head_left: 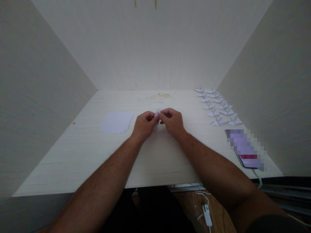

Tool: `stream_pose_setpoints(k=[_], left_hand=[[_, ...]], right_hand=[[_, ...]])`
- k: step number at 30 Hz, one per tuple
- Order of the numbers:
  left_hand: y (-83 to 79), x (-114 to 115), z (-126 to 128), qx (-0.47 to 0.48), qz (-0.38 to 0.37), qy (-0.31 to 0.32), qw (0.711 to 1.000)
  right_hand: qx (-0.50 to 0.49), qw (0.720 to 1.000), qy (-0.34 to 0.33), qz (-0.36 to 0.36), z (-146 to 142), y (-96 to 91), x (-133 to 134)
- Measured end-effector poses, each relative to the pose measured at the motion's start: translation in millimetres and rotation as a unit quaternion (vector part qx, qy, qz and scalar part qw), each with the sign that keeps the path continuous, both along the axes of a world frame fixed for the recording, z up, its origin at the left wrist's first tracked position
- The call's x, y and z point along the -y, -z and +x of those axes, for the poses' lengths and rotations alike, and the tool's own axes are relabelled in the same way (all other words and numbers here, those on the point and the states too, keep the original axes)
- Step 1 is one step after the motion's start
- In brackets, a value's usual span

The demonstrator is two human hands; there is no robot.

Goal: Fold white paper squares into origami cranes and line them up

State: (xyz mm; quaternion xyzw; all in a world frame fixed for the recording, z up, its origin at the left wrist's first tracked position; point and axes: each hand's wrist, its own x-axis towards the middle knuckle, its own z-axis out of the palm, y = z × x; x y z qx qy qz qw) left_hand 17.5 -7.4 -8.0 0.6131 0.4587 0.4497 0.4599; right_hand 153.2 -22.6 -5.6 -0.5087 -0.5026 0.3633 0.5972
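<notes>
Both hands meet near the middle of the table (160, 168), the left hand (146, 124) and right hand (173, 121) pinching one small piece of folded white paper (155, 127) between thumbs and fingers. Its long axis runs close to the twelve-to-six line, the top leaning slightly toward one o'clock. Neither hand is nearer: the left grips from the nine o'clock side, the right from three. Fingers cover much of the paper, so I cannot tell how its folds lie, or whether it touches the table.

Largest around them are the pale walls: a back wall (155, 48) at twelve, and side walls closing in at left (41, 84) and right (274, 84). Both forearms reach in from the near edge, at about seven and five o'clock; the right one (213, 161) lies between the dark clothing (160, 210) and the phone.

At nine o'clock, just beside the left hand, is a loosely fanned stack of white sheets (116, 122). Between two and three, well apart from the right hand, pointed folded paper shapes (218, 122) stand in two columns toward the right wall. Nearer, between three and four, lies the phone (244, 149) — partly blurred — its cable (257, 177) dropping over the edge. Below, at five, a white power block (207, 215) rests on the floor. Smallest: brownish marks (162, 95) at twelve, and an orange dot (74, 123) at nine, beyond the sheets.
</notes>
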Motion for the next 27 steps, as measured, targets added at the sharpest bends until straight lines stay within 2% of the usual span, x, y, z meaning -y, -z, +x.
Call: stream_pose_setpoints(k=[11,18,23,27], left_hand=[[-3.5,0.9,-0.9,0.027,-0.048,0.039,0.998],[-4.6,2.5,0.3,0.02,-0.046,0.053,0.997],[-4.1,2.7,0.1,0.012,-0.037,0.032,0.999],[-5.9,3.7,-0.8,0.027,-0.032,0.036,0.998]], right_hand=[[-0.056,0.998,-0.019,0.003,0.8,-2.6,0.7],[-0.048,0.999,0.006,0.013,-1.2,-2.5,1.4],[-0.063,0.998,-0.023,0.018,1.3,-1.4,0.5],[-0.026,0.998,-0.046,0.016,3.7,0.3,-0.8]])
